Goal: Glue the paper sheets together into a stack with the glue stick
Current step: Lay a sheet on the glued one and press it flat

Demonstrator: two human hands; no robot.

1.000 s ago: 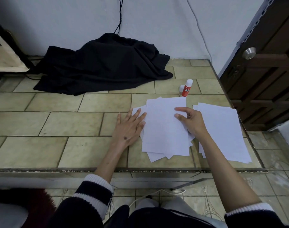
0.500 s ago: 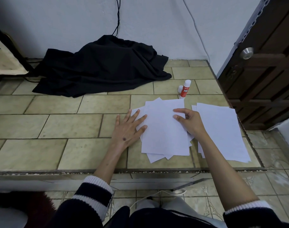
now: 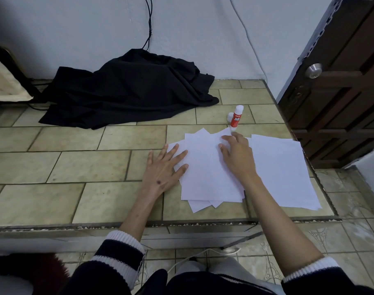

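The step in hand looked like pressing a fresh sheet onto the glued stack (image 3: 205,175) on the tiled tabletop (image 3: 64,167). The left hand (image 3: 162,169) lay flat and spread at the stack's left edge, the right hand (image 3: 237,156) pressed open on top, holding nothing. Next called for reaching the glue stick (image 3: 236,118), upright just beyond, and the loose sheets (image 3: 286,173) to the right

Dim, even light, soft shadows; wide-angle bending at edges.

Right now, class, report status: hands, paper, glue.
Left hand flat, steadying white paper stack. Right hand pressing top sheet. Red-and-white glue stick upright, untouched.
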